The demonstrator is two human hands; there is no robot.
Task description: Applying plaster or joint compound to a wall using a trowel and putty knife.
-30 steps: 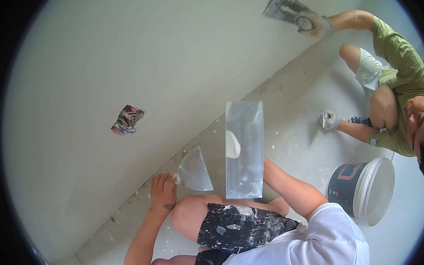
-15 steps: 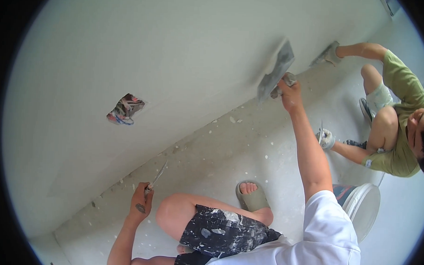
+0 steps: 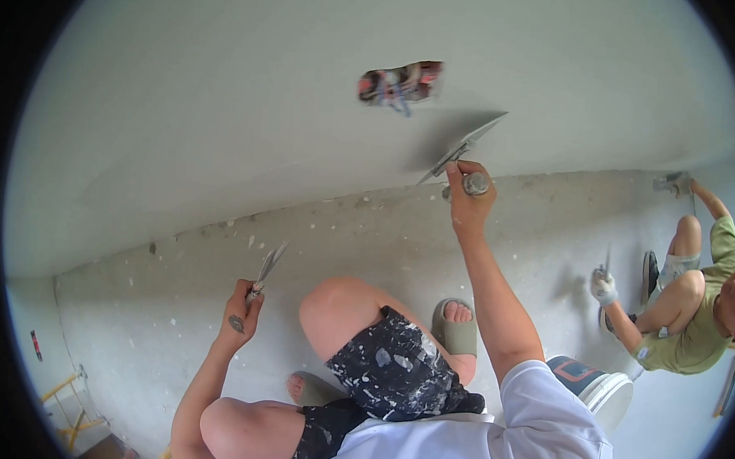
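My right hand (image 3: pixel 468 199) grips the handle of a wide metal plastering trowel (image 3: pixel 464 145), whose blade lies against the pale grey wall (image 3: pixel 226 103) just below a small open hole (image 3: pixel 401 82) with coloured wires inside. My left hand (image 3: pixel 241 314) is held low, shut on a small putty knife (image 3: pixel 269 265) that points up toward the wall's base. I am squatting, with my knees and paint-spattered dark shorts (image 3: pixel 395 372) below the hands.
A white bucket (image 3: pixel 601 387) stands by my right side. At the right a second person (image 3: pixel 692 310) in a green shirt crouches with tools in gloved hands. Bare concrete strip (image 3: pixel 343 229) runs along the wall's foot. Yellow frame (image 3: pixel 66 401) at lower left.
My right hand has carried the wide trowel from in front of my knees up onto the wall, now under the wire hole. The view has swung right; my left hand keeps the putty knife.
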